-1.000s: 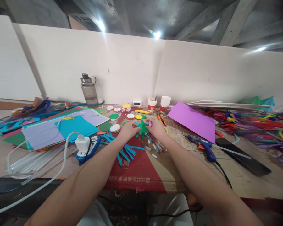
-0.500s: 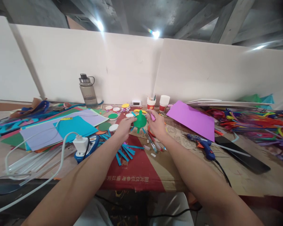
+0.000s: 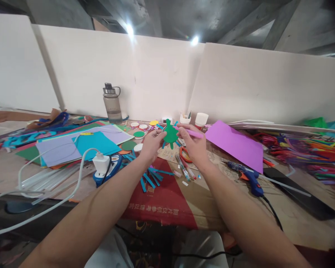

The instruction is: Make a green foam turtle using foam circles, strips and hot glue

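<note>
A green paper cut-out [image 3: 171, 136], with a round body and small parts sticking out above and below, is raised over the table. My left hand [image 3: 153, 145] pinches its left edge, with blue strips showing around it. In my right hand [image 3: 194, 147] is a pink pen [image 3: 192, 131], its tip pointing left at the cut-out's upper right edge; whether it touches I cannot tell. Below my right hand lie orange-handled scissors [image 3: 182, 155] and several gel pens [image 3: 187, 169]. Cut blue paper strips [image 3: 150, 178] spread beneath my left forearm.
Coloured paper sheets [image 3: 100, 143], a white plug [image 3: 101, 163] and a water bottle [image 3: 112, 106] are on the left. To the right are a purple sheet [image 3: 234, 143], a blue glue gun [image 3: 251, 180], a black phone [image 3: 298, 193] and paper cups [image 3: 201, 119] farther back.
The pink pen has swung from a steep angle to nearly level, pointing at the cut-out. The green cut-out has turned slightly and sits a little higher. My view has shifted left.
</note>
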A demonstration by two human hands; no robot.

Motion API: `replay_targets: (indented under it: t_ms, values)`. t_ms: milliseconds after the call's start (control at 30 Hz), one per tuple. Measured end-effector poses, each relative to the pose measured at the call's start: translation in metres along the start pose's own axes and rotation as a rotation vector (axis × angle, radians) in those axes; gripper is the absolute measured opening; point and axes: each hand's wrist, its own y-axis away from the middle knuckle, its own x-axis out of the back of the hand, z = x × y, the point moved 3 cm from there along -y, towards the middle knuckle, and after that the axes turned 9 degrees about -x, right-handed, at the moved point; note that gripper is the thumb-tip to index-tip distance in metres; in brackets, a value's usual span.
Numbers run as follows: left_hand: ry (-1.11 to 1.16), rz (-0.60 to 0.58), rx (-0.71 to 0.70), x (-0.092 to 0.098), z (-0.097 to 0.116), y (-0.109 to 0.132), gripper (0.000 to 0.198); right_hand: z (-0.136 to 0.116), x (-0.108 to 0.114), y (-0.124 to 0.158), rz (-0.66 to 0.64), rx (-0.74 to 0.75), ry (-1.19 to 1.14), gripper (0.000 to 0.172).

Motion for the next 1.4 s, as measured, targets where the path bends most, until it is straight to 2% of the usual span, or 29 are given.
replay_targets:
  t_ms: [133, 333, 500, 733, 1000, 1400]
  values:
    - [-0.023, -0.039, -0.035, -0.002, 0.002, 0.003, 0.026, -0.004, -0.002, 0.006, 0.034, 0.047, 0.026, 0.022]
    - [-0.019, -0.088, -0.016, -0.007, 0.001, 0.007, 0.029, 0.001, -0.004, 0.004, 0.104, -0.008, -0.027, 0.020]
    - [-0.009, -0.136, -0.010, -0.009, 0.001, 0.008, 0.030, 0.006, -0.005, 0.004, 0.088, 0.032, -0.028, 0.018]
    - [0.001, -0.140, -0.013, -0.008, -0.004, 0.008, 0.042, 0.016, -0.006, 0.003, 0.121, 0.094, -0.054, 0.017]
    - [-0.049, -0.163, -0.044, -0.005, -0.012, 0.005, 0.029, 0.019, -0.008, 0.002, 0.127, 0.105, -0.047, 0.017]
    - [-0.090, -0.179, -0.091, -0.003, -0.018, 0.001, 0.028, 0.019, -0.007, 0.001, 0.137, 0.094, -0.040, 0.017]
